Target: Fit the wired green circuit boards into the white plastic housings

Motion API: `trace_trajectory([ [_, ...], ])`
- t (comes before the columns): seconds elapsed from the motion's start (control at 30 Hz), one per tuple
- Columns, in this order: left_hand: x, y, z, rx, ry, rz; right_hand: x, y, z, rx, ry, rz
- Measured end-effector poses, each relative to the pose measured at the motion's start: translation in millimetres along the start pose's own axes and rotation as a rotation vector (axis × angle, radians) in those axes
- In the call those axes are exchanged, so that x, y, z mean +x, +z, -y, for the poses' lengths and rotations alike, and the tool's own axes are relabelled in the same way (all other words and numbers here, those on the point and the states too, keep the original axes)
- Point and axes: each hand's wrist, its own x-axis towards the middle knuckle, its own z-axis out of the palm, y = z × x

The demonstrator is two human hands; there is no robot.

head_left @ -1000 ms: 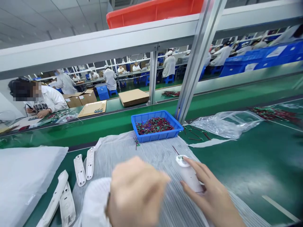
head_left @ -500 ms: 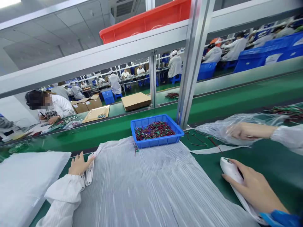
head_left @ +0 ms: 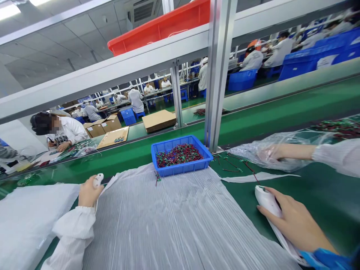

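Observation:
At the left edge of the grey-white sheet, my left hand [head_left: 89,192], in a white sleeve, is closed around a slim white plastic shell [head_left: 98,180]; its rounded top shows above the fingers. My right hand [head_left: 300,219], with blue at the wrist, grips a longer white plastic shell [head_left: 268,202] low over the green work surface. Thumb and fingers lie on either side of it, and its lower part runs under the palm. A blue tray [head_left: 182,169], heaped with short red-and-green wire leads [head_left: 180,154], stands at the sheet's far end.
Another person's white-sleeved hand [head_left: 277,152] is on a clear plastic bag [head_left: 253,155] at right. Loose wires [head_left: 232,164] lie beside the tray. A white padded sheet [head_left: 33,217] lies at left. A metal post [head_left: 219,75] rises behind the tray.
My left hand was spread over white shells; now it has closed on one and lifted its end. My right hand keeps its grip. The view has shifted slightly.

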Motion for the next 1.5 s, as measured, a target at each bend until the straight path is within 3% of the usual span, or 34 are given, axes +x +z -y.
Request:
trace_trajectory([
  [0.07, -13.5, -28.2, -23.5, -0.136, 0.006, -0.098, -4.0, -3.7, 5.7, 0.007, 0.03, 0.007],
  [0.1, -24.1, -41.1, -38.4, -0.404, 0.026, -0.159, -8.0, -6.3, 11.1, -0.003, 0.054, -0.024],
  [0.17, -51.9, -59.3, -71.9, -1.006, 0.049, 0.011, -22.1, -11.8, 28.6, -0.013, 0.102, -0.144],
  [0.23, -84.6, -63.1, -106.7, -1.434, -0.054, 0.324, -45.5, -15.1, 55.9, 0.103, 0.113, -0.233],
  [0.27, -101.0, -59.7, -123.5, -1.577, -0.138, 0.475, -60.1, -15.2, 72.8, 0.26, 0.093, -0.217],
  [0.3, -116.6, -53.6, -139.6, -1.675, -0.219, 0.617, -75.7, -13.9, 91.4, 0.471, 0.098, -0.121],
  [0.4, -153.2, -28.2, -182.4, -1.839, -0.361, 0.913, -118.6, -3.6, 147.5, 1.183, 0.222, 0.464],
  [0.43, -160.6, -19.9, -194.5, -1.864, -0.388, 1.004, -128.4, 0.9, 162.6, 1.383, 0.276, 0.605],
  [0.53, -165.1, 1.9, -220.0, -1.872, -0.371, 1.14, -138.7, 11.4, 184.8, 1.673, 0.49, 0.552],
  [0.67, -141.6, 35.1, -221.9, -1.697, -0.173, 1.056, -124.9, 12.2, 168.1, 1.568, 0.644, 0.375],
  [0.77, -122.0, 63.5, -205.8, -1.472, -0.068, 1.01, -116.1, 11.3, 150.2, 1.488, 0.613, 0.282],
  [0.83, -109.9, 78.6, -192.5, -1.395, -0.044, 0.893, -114.7, 14.8, 143.1, 1.446, 0.53, 0.268],
  [0.97, -72.5, 98.0, -169.3, -1.17, 0.01, 0.543, -117.6, 25.9, 137.5, 1.355, 0.463, 0.293],
  [1.03, -46.8, 106.2, -161.5, -1.004, 0.026, 0.473, -118.6, 28.8, 136.3, 1.348, 0.447, 0.313],
  [1.2, -3.1, 125.7, -156.0, -0.646, 0.14, 0.508, -117.0, 26.5, 133.0, 1.33, 0.367, 0.349],
  [1.3, -0.3, 131.8, -158.9, -0.532, 0.202, 0.523, -116.8, 24.8, 130.8, 1.362, 0.342, 0.413],
  [1.5, 2.2, 129.8, -161.2, -0.474, 0.22, 0.6, -119.4, 25.7, 130.0, 1.399, 0.432, 0.507],
])
